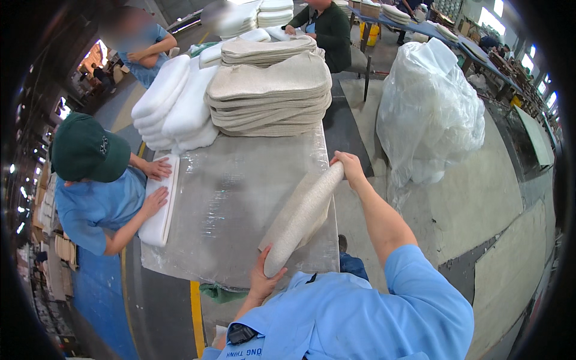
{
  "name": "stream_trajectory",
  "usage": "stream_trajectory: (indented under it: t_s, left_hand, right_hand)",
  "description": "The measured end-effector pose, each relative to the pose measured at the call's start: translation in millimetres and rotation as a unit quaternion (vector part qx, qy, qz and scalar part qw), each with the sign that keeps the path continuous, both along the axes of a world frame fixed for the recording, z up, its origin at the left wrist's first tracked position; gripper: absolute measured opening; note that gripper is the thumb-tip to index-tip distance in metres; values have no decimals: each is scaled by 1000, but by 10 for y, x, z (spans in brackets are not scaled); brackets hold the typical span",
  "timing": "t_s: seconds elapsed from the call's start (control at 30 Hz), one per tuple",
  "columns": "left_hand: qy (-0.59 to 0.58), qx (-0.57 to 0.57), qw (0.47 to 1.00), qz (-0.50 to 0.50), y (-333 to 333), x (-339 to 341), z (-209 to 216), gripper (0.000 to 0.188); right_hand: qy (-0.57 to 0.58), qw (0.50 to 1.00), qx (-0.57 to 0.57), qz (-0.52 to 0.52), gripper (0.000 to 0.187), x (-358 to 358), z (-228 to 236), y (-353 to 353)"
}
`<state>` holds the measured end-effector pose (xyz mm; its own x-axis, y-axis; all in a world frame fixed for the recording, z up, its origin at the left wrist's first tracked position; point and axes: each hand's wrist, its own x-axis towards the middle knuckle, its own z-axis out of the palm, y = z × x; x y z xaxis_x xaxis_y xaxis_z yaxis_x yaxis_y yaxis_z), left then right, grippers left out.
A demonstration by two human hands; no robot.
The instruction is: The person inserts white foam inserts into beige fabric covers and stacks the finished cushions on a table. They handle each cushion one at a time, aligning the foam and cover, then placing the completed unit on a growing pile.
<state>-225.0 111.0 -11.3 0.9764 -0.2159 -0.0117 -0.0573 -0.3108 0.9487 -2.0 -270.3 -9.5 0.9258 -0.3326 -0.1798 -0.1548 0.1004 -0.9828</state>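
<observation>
A long beige fabric cushion with rounded ends slants over the table's right edge in front of me. Around its near end my left hand is closed. My right hand grips the far end, fingers wrapped over the top edge. A looser flap of the same beige cloth shows beneath it; whether this is a separate layer cannot be made out. Farther back stands a tall stack of similar beige pieces. White padded pieces are piled to the left of that stack.
The table is covered in clear plastic. At its left edge, a co-worker in a green cap presses both hands on a white pad. Other people stand behind the stacks. A large plastic-wrapped bundle rests at the right.
</observation>
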Motion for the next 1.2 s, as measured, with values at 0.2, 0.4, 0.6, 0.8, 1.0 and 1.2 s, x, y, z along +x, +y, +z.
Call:
stream_trajectory:
  t_s: [0.2, 0.4, 0.6, 0.8, 1.0, 1.2]
  left_hand:
    - [89, 3, 996, -4, 69, -34, 191, 79]
    - [148, 113, 980, -77, 910, -378, 408, 81]
    - [297, 26, 904, -305, 1173, -215, 255, 100]
    - [169, 323, 920, -145, 364, 566, -320, 76]
    - [208, 420, 871, -146, -245, 855, -218, 50]
    - [209, 306, 919, -130, -360, 855, -352, 53]
  right_hand:
    - [10, 972, 199, -125, 34, -265, -53, -5]
    - [34, 968, 188, -161, 22, -1504, -106, 409]
    - [91, 985, 112, -92, 8, -2353, -28, 331]
    - [181, 977, -78, 82, 20, -2164, -24, 85]
    - [308, 936, -64, 160, 49, -1964, -48, -16]
    - [406, 873, -145, 230, 65, -1968, 114, -44]
